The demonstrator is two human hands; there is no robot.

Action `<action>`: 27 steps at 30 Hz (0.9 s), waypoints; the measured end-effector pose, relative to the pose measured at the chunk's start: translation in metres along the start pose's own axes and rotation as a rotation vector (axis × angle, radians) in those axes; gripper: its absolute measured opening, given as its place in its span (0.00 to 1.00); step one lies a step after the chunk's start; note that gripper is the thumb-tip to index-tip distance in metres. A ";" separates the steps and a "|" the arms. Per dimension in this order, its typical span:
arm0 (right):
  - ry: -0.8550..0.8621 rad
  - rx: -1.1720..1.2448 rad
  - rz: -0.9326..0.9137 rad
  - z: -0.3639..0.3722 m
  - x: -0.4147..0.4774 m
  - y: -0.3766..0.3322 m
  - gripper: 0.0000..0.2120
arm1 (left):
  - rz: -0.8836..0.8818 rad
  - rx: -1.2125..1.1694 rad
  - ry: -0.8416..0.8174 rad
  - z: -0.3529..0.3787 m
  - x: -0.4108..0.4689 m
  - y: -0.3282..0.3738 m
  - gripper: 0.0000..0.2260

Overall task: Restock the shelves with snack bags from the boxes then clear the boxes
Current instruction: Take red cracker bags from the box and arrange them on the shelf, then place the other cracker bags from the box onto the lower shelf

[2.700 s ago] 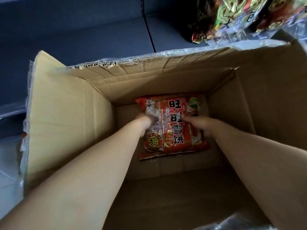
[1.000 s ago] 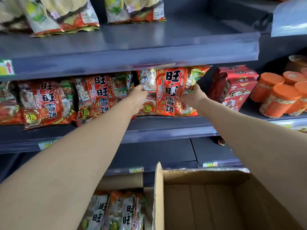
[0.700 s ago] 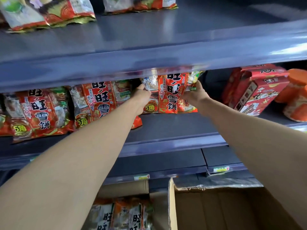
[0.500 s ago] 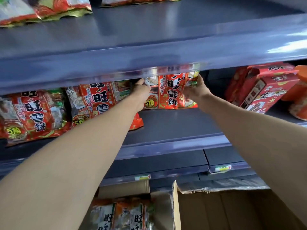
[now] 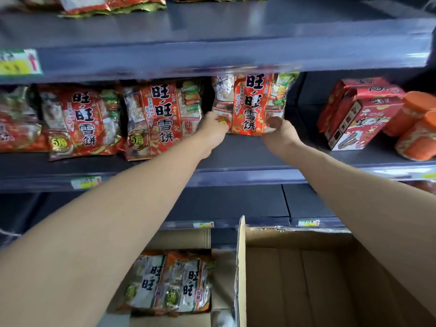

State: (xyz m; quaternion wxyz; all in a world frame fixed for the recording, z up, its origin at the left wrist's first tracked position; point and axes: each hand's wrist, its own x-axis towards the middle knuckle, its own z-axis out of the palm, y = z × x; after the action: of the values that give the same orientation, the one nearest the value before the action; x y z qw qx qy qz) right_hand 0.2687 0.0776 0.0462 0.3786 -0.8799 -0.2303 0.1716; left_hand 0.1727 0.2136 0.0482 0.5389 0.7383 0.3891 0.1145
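Left grip (image 5: 213, 125) is curled on the lower-left corner of the bag (image 5: 250, 102). Right grip (image 5: 279, 129) sits at the lower-right corner with fingers loosely curled; can't tell if it pinches or only steadies.

Bag stands upright, well back on the middle shelf (image 5: 247, 152), its top tucked under the upper shelf lip (image 5: 236, 60). It's just right of the row bags (image 5: 160, 116), with a dark gap between. Red cartons (image 5: 354, 114) stand apart to the right.

Step, as I read it: seating the bag, close to release. The next move calls for letting go without tipping it, maybe a nudge left to close the gap, then pulling both arms out and going back down to the boxes. Right box (image 5: 295, 267) shows only bare cardboard, but its bottom is hidden, so I won't call it empty. Left box (image 5: 184, 239) holds more bags (image 5: 172, 282), so restocking isn't finished and clearing isn't started.

Diff: 2.7 s ago both grips held this bag deep inside a box. 0.5 s ago they were higher up its sides on the shelf. Now they're down at the bottom corners and the bag faces out squarer.
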 end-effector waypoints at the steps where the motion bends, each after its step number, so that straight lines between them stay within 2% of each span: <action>1: -0.025 -0.019 -0.031 0.001 -0.014 0.000 0.19 | -0.012 -0.020 -0.004 -0.004 -0.017 -0.004 0.26; 7: -0.160 -0.036 -0.087 0.024 -0.098 -0.006 0.17 | -0.053 -0.022 0.019 -0.026 -0.122 -0.037 0.19; 13: -0.417 -0.120 -0.156 0.080 -0.164 -0.019 0.15 | -0.209 0.029 -0.051 -0.075 -0.193 -0.095 0.17; 18: -0.570 -0.299 -0.181 0.158 -0.180 -0.032 0.15 | -0.344 0.070 -0.077 -0.121 -0.197 -0.157 0.16; 22: -0.676 -0.746 -0.296 0.236 -0.177 -0.034 0.17 | -0.397 0.086 -0.123 -0.158 -0.181 -0.210 0.16; 23: -0.680 -0.791 -0.288 0.253 -0.174 -0.029 0.17 | -0.408 0.099 -0.148 -0.166 -0.175 -0.224 0.15; 27: -0.594 -0.731 -0.114 0.313 -0.178 -0.019 0.18 | -0.453 0.182 -0.262 -0.186 -0.146 -0.282 0.13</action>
State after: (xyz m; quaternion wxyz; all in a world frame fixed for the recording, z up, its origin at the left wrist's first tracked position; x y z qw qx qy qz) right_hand -0.0344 0.1774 -0.1216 -0.0292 -0.8544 -0.4216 0.3024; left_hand -0.1618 0.2760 -0.0923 0.5280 0.6864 0.4799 -0.1410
